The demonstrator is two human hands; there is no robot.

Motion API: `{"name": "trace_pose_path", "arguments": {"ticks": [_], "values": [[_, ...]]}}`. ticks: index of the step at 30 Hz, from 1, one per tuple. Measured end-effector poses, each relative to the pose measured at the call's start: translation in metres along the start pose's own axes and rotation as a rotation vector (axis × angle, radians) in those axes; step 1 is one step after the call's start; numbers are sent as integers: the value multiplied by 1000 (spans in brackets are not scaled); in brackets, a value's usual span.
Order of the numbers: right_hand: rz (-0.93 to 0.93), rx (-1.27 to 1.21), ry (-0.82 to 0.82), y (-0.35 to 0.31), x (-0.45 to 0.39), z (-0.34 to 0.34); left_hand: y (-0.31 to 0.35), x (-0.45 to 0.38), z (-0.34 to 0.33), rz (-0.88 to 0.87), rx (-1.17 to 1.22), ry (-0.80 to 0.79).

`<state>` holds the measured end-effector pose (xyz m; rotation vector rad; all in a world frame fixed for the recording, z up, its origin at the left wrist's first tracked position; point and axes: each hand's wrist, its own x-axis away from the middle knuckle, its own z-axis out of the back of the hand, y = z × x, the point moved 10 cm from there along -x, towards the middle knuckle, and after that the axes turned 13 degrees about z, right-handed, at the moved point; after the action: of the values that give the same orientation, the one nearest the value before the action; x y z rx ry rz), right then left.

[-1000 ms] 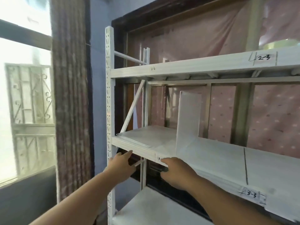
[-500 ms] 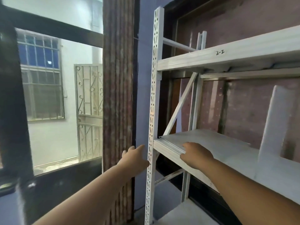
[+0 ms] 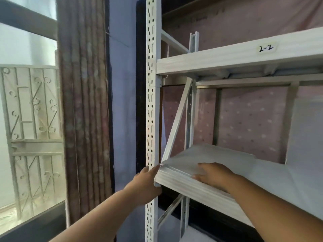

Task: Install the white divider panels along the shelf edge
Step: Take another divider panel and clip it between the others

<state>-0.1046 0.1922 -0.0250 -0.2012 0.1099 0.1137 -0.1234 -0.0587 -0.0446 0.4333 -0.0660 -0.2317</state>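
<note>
A flat stack of white divider panels (image 3: 209,154) lies on the left end of the white shelf (image 3: 279,182). My right hand (image 3: 215,175) rests on the stack's front edge, fingers on top and thumb against the edge. My left hand (image 3: 145,184) is beside the slotted corner post (image 3: 151,102), fingers spread, fingertips touching the stack's left front corner. One white divider panel (image 3: 307,130) stands upright on the shelf at the far right, partly cut off by the frame.
An upper shelf beam labelled 2-2 (image 3: 227,58) runs overhead. A diagonal brace (image 3: 176,123) crosses the rack's left end. A brown curtain (image 3: 83,102) hangs left of the post, beside a window with a metal grille (image 3: 31,110). A lower shelf sits below.
The view has swung left and closer to the rack's left end. My right hand slid from the shelf's front beam onto the panel stack. My left hand moved up to the stack's corner.
</note>
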Motion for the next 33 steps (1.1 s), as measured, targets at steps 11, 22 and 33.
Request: {"name": "trace_pose_path", "arguments": {"ticks": [11,22,33], "values": [[47,303,-222,-46,49,-6,-9,-24,-33,96,350,-161],[127,58,174,-103,117,40,26,52,-36,23,1368,-504],[357,-383,420,-138,276,74,124,250,54,-460,1390,-181]]}}
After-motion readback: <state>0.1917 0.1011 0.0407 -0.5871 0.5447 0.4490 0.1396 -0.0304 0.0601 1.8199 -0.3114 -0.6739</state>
